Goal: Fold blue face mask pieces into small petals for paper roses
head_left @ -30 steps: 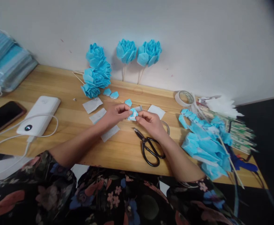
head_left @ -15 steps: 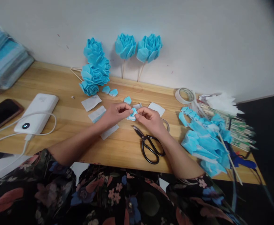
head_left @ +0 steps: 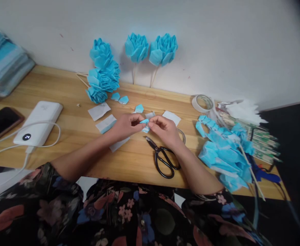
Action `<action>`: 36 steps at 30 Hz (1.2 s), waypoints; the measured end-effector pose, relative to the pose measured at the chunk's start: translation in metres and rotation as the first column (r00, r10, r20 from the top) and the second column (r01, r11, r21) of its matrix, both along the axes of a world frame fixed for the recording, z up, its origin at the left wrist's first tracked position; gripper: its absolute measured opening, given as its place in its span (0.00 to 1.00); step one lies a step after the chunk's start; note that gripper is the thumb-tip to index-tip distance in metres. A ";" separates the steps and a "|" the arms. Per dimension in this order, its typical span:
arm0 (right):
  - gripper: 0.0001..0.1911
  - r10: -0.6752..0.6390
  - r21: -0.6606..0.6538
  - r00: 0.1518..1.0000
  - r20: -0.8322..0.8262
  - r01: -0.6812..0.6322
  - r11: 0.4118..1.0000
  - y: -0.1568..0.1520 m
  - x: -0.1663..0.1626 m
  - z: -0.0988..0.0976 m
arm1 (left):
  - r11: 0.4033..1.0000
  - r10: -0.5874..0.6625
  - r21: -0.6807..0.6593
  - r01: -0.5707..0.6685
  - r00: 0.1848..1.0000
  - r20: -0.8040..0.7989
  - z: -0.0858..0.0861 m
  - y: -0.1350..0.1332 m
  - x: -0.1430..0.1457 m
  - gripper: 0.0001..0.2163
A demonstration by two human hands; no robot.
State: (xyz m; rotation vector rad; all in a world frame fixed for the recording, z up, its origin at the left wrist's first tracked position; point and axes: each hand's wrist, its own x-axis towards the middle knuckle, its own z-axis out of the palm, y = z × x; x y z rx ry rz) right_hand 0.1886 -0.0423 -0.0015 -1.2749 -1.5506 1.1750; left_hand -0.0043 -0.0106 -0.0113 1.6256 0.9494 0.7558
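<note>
Between my two hands is a small blue-and-white folded petal piece (head_left: 145, 125). My left hand (head_left: 128, 127) pinches its left side between thumb and fingers, while my right hand (head_left: 164, 130) pinches the right side. Just beyond them lies a loose blue folded petal (head_left: 139, 108), with two more petals (head_left: 123, 99) farther left. Pale cut squares (head_left: 99, 111) are scattered around my hands, one (head_left: 171, 118) of them behind the right hand. Black-handled scissors (head_left: 162, 159) rest below my right hand, their tips pointing up and left.
Blue flowers on sticks (head_left: 136, 48) lean on the wall, others (head_left: 102, 80) are heaped to their left. A tape roll (head_left: 202, 103), crumpled blue material (head_left: 223, 157) and a blue-handled tool (head_left: 268, 176) lie right. A power bank (head_left: 38, 123), phone (head_left: 2, 124) and packed blue stack (head_left: 8, 63) are left.
The petal piece is folded differently between my fingertips, its blue upper edge now bent over. My hands stay almost in place; the whole view has shifted slightly.
</note>
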 end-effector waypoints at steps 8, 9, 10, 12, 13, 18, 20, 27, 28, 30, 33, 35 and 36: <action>0.16 -0.004 -0.027 0.995 -0.098 0.001 1.000 0.003 0.003 -0.006 | 1.000 0.011 -0.016 -0.010 1.000 0.024 0.008 -0.002 0.001 0.11; 0.17 0.003 -0.033 0.992 -0.124 -0.007 0.999 0.003 0.004 -0.006 | 0.999 0.023 -0.032 -0.022 0.999 0.046 0.007 -0.001 0.001 0.11; 0.17 0.013 -0.039 0.991 -0.133 -0.018 0.999 0.003 0.004 -0.006 | 0.998 0.037 -0.045 -0.034 0.997 0.065 0.006 0.000 0.001 0.12; 0.17 0.037 -0.048 0.994 -0.099 -0.042 0.998 0.002 0.004 -0.003 | 0.997 0.058 -0.057 -0.054 0.995 0.084 0.005 0.001 0.001 0.12; 0.17 0.045 -0.048 0.997 -0.070 -0.049 0.998 0.002 0.003 -0.002 | 0.997 0.063 -0.056 -0.059 0.994 0.087 0.005 0.002 0.001 0.12; 0.12 0.042 -0.032 0.999 -0.022 -0.043 0.999 0.000 -0.002 0.000 | 0.998 0.045 -0.055 -0.039 0.994 0.102 0.006 0.000 0.002 0.11; 0.10 0.047 -0.033 0.999 -0.025 -0.048 0.998 0.000 -0.001 0.000 | 0.997 0.049 -0.058 -0.043 0.993 0.104 0.007 -0.001 0.002 0.11; 0.09 0.065 -0.047 0.998 -0.024 -0.066 0.997 0.000 0.001 0.004 | 0.995 0.081 -0.061 -0.076 0.992 0.094 0.006 0.001 0.001 0.11; 0.10 0.059 -0.045 0.998 -0.019 -0.059 0.997 0.000 0.000 0.004 | 0.995 0.081 -0.059 -0.076 0.992 0.092 0.006 0.001 0.001 0.11; 0.10 0.042 -0.042 0.999 -0.012 -0.043 0.998 0.000 -0.001 0.003 | 0.995 0.082 -0.059 -0.076 0.992 0.093 0.006 0.000 0.001 0.11; 0.10 0.022 -0.036 1.000 -0.006 -0.022 0.999 0.000 -0.001 0.002 | 0.995 0.084 -0.063 -0.077 0.990 0.111 0.006 0.000 0.001 0.12; 0.10 0.018 -0.039 1.000 0.000 -0.018 0.999 0.000 0.000 0.002 | 0.995 0.083 -0.058 -0.076 0.990 0.111 0.006 0.000 0.001 0.12; 0.10 0.021 -0.043 1.000 0.000 -0.021 0.999 0.000 0.000 0.003 | 0.996 0.081 -0.053 -0.076 0.991 0.105 0.006 0.000 0.001 0.12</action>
